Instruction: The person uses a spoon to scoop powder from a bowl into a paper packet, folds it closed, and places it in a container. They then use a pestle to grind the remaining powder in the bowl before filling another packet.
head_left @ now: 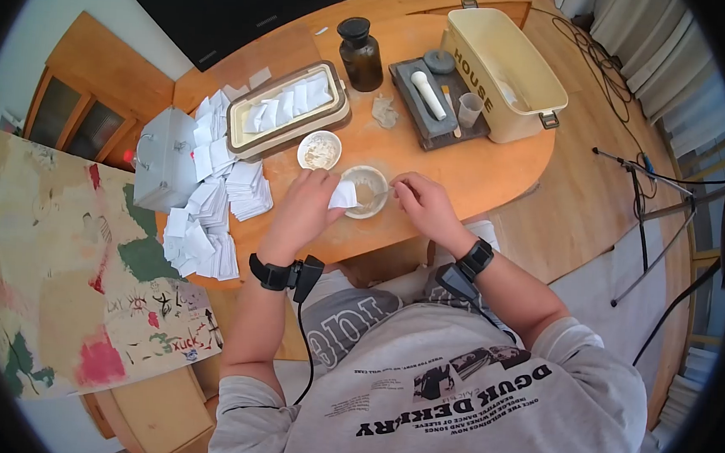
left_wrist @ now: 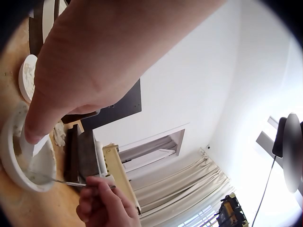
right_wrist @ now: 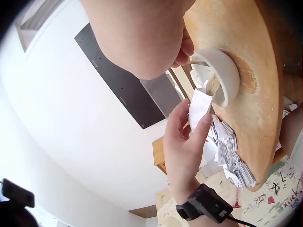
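In the head view the left hand [head_left: 301,204] holds a small white paper packet [head_left: 344,195] over the near-left part of a white bowl [head_left: 363,214]. The right wrist view shows the packet [right_wrist: 200,108] pinched between thumb and fingers, its open end at the bowl's rim [right_wrist: 229,75]. Pale powder lies in the bowl. The right hand [head_left: 430,207] is at the bowl's right side, pinching a thin metal tool [left_wrist: 71,183] whose far end reaches into the bowl in the left wrist view.
A smaller bowl of powder [head_left: 320,151] stands behind. Stacks of white packets [head_left: 208,192] and a metal case [head_left: 166,158] are at left. Further back are a tray of packets [head_left: 244,128], a dark jar [head_left: 360,56], a black tray [head_left: 405,75] and a cream bin [head_left: 538,67].
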The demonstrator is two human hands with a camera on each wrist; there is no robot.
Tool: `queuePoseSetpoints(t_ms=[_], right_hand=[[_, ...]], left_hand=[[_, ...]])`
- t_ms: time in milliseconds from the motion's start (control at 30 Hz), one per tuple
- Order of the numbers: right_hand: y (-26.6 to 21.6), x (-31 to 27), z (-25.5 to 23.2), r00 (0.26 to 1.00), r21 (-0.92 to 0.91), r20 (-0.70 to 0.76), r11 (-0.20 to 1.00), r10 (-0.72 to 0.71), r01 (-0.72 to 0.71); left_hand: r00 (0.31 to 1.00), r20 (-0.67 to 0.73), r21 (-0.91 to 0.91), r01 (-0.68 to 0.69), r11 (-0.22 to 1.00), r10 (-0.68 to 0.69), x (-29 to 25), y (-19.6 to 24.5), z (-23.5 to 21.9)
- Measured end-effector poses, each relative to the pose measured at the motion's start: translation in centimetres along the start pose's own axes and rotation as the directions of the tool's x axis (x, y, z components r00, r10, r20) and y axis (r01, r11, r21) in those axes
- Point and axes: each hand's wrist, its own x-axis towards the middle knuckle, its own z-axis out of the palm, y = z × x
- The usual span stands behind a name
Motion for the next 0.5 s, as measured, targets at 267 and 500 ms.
queuePoseSetpoints(t_ms=[267,500], right_hand=[[-1.1,0.0,-0.6,0.998,0.033,-0.01,0.997,0.067,-0.067],[-0.4,-0.1,-0.5,0.999,0.045,-0.027,0.998,0.039,-0.038]], left_hand=[[0.997,0.073,0.041,-0.001,0.999,-0.002,0.8,0.6,-0.9],[0.986,0.169,0.121,-0.022,0.992,0.001,1.8,1.6,-2.0]])
